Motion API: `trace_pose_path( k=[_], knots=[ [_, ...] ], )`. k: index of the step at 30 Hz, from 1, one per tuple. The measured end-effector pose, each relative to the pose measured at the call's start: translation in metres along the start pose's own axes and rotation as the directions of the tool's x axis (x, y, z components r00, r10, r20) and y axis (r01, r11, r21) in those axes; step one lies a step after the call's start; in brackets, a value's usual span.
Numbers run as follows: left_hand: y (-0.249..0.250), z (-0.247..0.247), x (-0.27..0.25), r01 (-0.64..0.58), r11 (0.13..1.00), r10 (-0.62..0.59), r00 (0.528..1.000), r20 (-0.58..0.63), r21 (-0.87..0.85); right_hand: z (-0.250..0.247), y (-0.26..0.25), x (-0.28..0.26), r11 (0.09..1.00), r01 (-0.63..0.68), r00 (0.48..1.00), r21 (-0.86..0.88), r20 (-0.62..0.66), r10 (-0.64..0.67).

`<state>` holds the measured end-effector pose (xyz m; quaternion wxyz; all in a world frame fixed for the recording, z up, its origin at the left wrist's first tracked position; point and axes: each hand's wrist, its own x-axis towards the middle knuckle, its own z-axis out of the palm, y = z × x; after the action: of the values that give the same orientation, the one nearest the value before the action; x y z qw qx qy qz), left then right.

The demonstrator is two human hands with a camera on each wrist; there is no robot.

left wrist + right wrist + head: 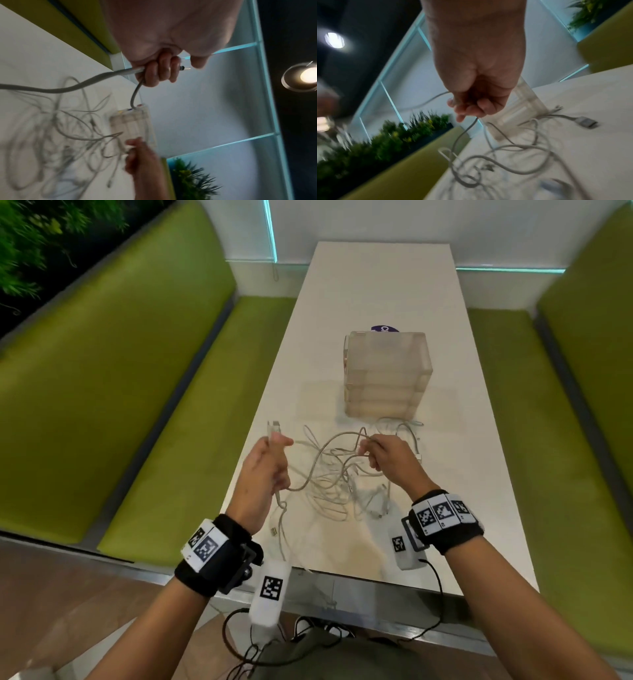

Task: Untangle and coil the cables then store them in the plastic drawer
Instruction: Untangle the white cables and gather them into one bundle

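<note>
1. Nearest me, the wrist bands with their black-and-white markers point(442, 514) sit on both forearms above the near edge of the white table point(479, 474).
2. My left hand point(265, 470) is raised over the table's left side, fingers curled tight round a grey cable point(72, 88); its plug end point(274, 426) sticks up above the fist, and the cord drops from the bottom of the hand toward the table.
3. My right hand point(390, 457) is held level with the left, fingers point(471, 109) and thumb pinching a thin strand of the same pale wiring; I cannot tell whether it is the very cable the left hand holds, since the wrist views are blurred.
4. Between and beneath the two hands lies the tangle of cables point(339, 491), looped loosely over one another on the table, with one flat connector point(587, 122) lying apart to the right.
5. Just beyond the tangle stands the plastic drawer point(387, 374), a translucent stacked unit, upright, its drawers pushed in, a few cable loops touching its base.
6. A dark round sticker point(385, 328) shows on the table behind the unit.
7. Green benches point(120, 371) flank the table on both sides.
</note>
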<state>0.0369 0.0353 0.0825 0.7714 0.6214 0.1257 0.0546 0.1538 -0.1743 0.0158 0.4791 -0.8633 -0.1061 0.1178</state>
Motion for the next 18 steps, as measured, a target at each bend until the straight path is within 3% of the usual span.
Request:
trace_pose_path(
  k=[4,8,12,18],
  knots=[
    [-0.025,0.011,0.007,0.098,0.964,-0.115,0.992,0.054,0.246,-0.003,-0.023,-0.014,0.991,0.112,0.993,0.067,0.032,-0.114],
    [-0.028,0.030,0.016,0.150,0.962,-0.167,0.984,0.059,0.230,-0.001,-0.032,-0.025,0.984,0.179,0.974,0.017,0.137,-0.180],
    [-0.025,0.050,0.018,0.147,0.975,-0.159,0.985,0.062,0.169,0.010,-0.032,-0.034,0.918,0.313,0.933,-0.244,0.258,-0.249],
    [-0.023,0.057,0.018,0.121,0.980,-0.133,0.988,0.073,0.157,0.014,-0.039,-0.038,0.839,0.354,0.920,-0.414,0.313,-0.234]
  ],
)
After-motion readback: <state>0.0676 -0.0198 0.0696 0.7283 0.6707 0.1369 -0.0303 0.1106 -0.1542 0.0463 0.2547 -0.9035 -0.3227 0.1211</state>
